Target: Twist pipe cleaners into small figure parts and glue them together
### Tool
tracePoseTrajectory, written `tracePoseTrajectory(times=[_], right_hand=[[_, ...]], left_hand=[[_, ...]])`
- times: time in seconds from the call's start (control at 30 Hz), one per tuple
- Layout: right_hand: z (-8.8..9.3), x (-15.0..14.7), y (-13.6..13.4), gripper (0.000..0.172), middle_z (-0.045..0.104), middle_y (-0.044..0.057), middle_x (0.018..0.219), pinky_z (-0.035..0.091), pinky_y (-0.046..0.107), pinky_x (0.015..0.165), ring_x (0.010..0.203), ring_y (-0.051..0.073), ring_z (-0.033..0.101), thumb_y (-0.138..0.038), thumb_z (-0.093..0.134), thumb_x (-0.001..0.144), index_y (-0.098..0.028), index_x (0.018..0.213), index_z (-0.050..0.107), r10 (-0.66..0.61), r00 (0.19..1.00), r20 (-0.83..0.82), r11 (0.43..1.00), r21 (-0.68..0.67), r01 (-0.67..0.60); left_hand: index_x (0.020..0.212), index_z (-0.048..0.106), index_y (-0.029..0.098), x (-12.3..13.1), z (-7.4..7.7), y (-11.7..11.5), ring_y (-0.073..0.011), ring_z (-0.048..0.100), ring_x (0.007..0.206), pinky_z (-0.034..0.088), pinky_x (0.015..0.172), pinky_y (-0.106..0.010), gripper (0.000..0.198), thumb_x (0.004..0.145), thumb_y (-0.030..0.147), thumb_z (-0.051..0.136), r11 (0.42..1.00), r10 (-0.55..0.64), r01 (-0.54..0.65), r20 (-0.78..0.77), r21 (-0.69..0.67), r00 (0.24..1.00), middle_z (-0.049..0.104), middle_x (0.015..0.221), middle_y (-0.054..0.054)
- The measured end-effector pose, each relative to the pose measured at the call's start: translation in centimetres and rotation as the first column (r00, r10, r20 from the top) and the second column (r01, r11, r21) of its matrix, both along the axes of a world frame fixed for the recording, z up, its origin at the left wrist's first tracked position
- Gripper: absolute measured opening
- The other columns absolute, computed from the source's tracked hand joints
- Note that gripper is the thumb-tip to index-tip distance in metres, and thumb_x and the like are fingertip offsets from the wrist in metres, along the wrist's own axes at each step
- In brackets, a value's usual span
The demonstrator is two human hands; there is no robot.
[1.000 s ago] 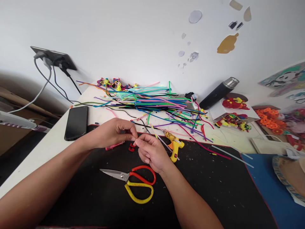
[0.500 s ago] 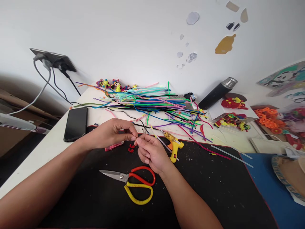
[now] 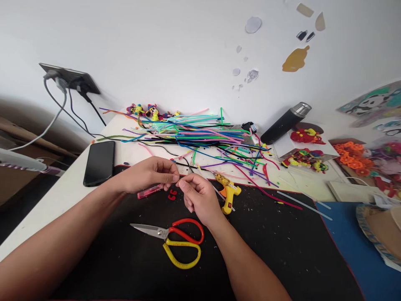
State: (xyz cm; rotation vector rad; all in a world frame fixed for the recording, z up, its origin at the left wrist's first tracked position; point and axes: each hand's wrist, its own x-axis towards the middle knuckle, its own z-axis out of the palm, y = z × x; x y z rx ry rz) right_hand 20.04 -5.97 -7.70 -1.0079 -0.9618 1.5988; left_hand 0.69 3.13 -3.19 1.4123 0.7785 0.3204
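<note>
A tiny yellowish piece (image 3: 178, 182), its shape too small to make out, was above the black mat (image 3: 266, 255), beyond the scissors (image 3: 153, 230). The left hand (image 3: 153, 174), knuckles arched, and the right hand (image 3: 200, 199), fingers curled, pinched it between their fingertips, almost touching.

White wall (image 3: 156, 42), paper cutouts (image 3: 296, 59) upper right, panda picture (image 3: 372, 104) far right. Dark socket panel (image 3: 91, 84) left, plugs (image 3: 62, 84) in. White table (image 3: 70, 186) against wall. Brown cardboard (image 3: 12, 186) below, left. Light soft, even.
</note>
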Motion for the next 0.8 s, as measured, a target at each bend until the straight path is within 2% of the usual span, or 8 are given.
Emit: tracePoseTrajectory(times=[0.2,0.3,0.43,0.6,0.8], right_hand=[[0.0,0.1,0.1,0.034,0.044,-0.012,0.046,0.027,0.022,0.038,0.035,0.007,0.036,-0.053,0.079,0.091,-0.021,0.085,0.068,-0.044,0.999,-0.014,0.999,0.024,0.045],[-0.2,0.2,0.3,0.034,0.042,-0.013,0.045,0.024,0.021,0.037,0.034,0.006,0.033,-0.051,0.080,0.090,-0.020,0.085,0.069,-0.074,0.995,-0.073,0.997,-0.015,0.073],[0.0,0.3,0.3,0.033,0.038,-0.014,0.044,0.021,0.021,0.037,0.033,0.005,0.031,-0.049,0.082,0.088,-0.019,0.084,0.070,-0.059,0.986,-0.155,0.996,-0.071,0.048],[0.6,0.3,0.2,0.033,0.036,-0.014,0.043,0.019,0.020,0.038,0.033,0.005,0.029,-0.048,0.084,0.085,-0.018,0.082,0.070,-0.048,0.978,-0.201,0.992,-0.126,0.023],[0.5,0.3,0.2,0.031,0.035,-0.014,0.042,0.019,0.021,0.038,0.034,0.005,0.027,-0.046,0.082,0.085,-0.019,0.080,0.068,-0.034,0.974,-0.222,0.989,-0.145,0.002]], left_hand=[[0.075,0.074,0.016,0.9,-1.7,-0.6,-0.0114,0.054,0.052,0.041,0.049,-0.020,0.028,0.076,0.039,0.090,0.952,0.142,-0.095,0.145,-0.290,0.979,0.063,0.059,0.000],[0.080,0.078,0.016,1.0,-1.9,-0.6,-0.0114,0.059,0.059,0.049,0.057,-0.021,0.024,0.077,0.036,0.092,0.967,0.175,-0.140,0.155,-0.213,0.972,0.068,0.067,-0.001],[0.094,0.084,0.016,0.5,-1.3,-0.3,-0.0122,0.065,0.068,0.054,0.065,-0.022,0.027,0.080,0.037,0.094,0.990,0.134,-0.123,0.186,-0.069,0.973,0.077,0.080,-0.004],[0.093,0.085,0.015,0.4,-1.1,-0.3,-0.0144,0.067,0.071,0.058,0.068,-0.024,0.032,0.082,0.043,0.093,0.991,0.119,-0.128,0.182,0.042,0.976,0.079,0.081,-0.006],[0.093,0.085,0.015,0.6,-1.4,-0.6,-0.0148,0.068,0.071,0.058,0.070,-0.024,0.030,0.084,0.043,0.091,0.987,0.116,-0.133,0.174,0.092,0.978,0.078,0.080,-0.006]])
